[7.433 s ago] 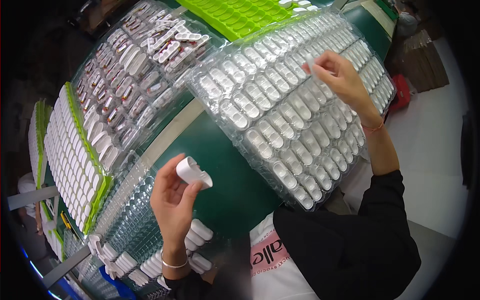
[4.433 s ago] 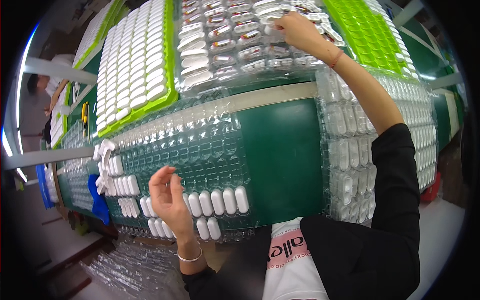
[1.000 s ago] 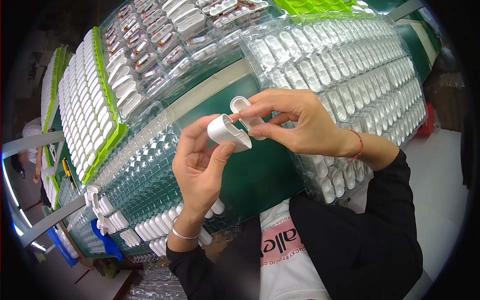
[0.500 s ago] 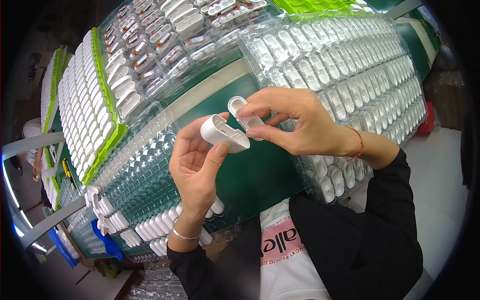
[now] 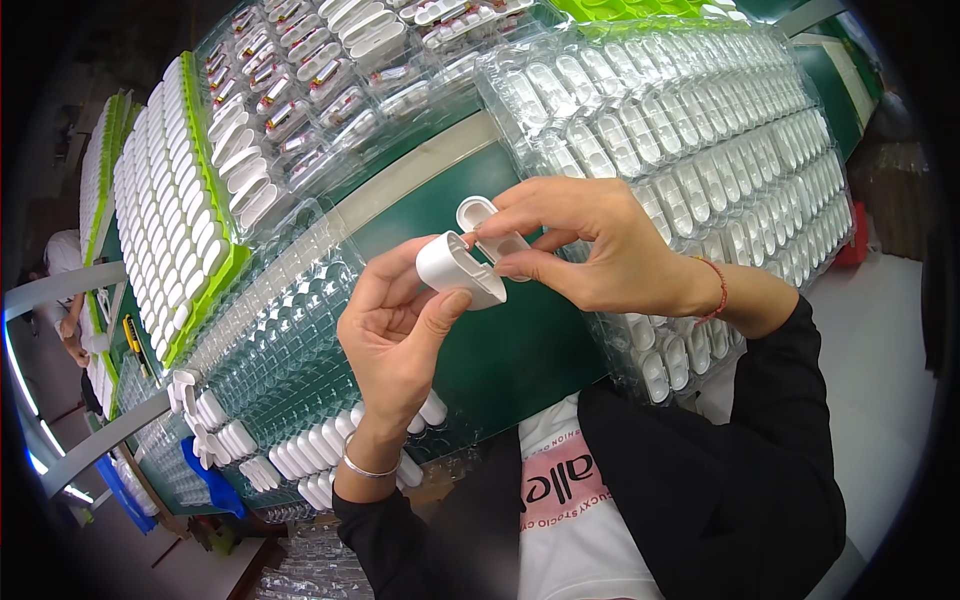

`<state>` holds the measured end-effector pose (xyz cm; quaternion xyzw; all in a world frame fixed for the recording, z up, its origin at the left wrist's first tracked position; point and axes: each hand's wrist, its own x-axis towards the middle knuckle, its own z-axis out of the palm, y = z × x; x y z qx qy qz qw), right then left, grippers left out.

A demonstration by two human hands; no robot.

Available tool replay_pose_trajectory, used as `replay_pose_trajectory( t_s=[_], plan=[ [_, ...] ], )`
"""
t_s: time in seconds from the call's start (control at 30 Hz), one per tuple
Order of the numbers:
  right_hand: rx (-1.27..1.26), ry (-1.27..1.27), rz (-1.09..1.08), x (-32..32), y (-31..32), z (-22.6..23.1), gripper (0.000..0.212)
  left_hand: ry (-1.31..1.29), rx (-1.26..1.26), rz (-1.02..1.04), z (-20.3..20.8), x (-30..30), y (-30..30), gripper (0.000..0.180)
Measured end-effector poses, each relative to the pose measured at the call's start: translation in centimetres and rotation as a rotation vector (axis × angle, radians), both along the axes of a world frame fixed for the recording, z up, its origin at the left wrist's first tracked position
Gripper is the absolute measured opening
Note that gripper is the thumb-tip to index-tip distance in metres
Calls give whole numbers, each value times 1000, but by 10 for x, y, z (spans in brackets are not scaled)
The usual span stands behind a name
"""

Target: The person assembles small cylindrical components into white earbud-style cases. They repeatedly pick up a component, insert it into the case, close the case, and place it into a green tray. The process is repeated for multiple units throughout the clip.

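Observation:
Between the thumb and fingers of my left hand (image 5: pixel 395 325) is a white rounded plastic shell (image 5: pixel 455 275), its open side turned toward my right hand. My right hand (image 5: pixel 590 245) pinches a smaller white oval insert (image 5: pixel 487 222) with a recessed face. The two pieces are held close together over the green table (image 5: pixel 490 375); whether their edges touch is hard to make out. Below my left wrist, a clear tray holds a row of white oval cases (image 5: pixel 315 448).
A large clear tray (image 5: pixel 660 130) of white oval inserts lies on the right. At the far left, a green tray (image 5: pixel 238 258) carries white shells. Parts with red bits fill another clear tray (image 5: pixel 330 90) at the back. A yellow cutter (image 5: pixel 134 340) lies left. Another person's arm (image 5: pixel 72 335) shows beyond.
My left hand has brought the white shell slightly to the right, nearer the insert, and turned it a little. My right hand stays nearly still.

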<state>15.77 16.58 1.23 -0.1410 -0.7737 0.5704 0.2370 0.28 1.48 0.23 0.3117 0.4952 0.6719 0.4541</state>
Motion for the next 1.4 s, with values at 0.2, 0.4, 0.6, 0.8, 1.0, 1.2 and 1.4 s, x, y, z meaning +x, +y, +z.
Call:
replay_pose_trajectory(
  t_s=[0.2,0.4,0.6,0.8,1.0,1.2,1.4],
  plan=[
    [-39,-3,-43,0,-3,0,28,-27,-19,-36,0,-4,2,42],
    [-55,-17,-34,-1,-1,-2,26,-43,-74,-31,2,-7,3,40],
    [61,46,-60,-2,3,2,22,-143,-103,35,5,-5,2,39],
    [291,119,-92,-2,3,-1,17,-250,-139,-19,3,-1,7,38],
    [425,162,-137,-3,3,-4,18,-248,-118,-19,0,-1,7,37],
    [537,183,-173,-5,-1,-5,16,-241,-107,-23,1,-1,5,36],
    [605,145,-148,0,-3,-6,21,-226,-88,-5,-4,1,1,36]
  ],
)
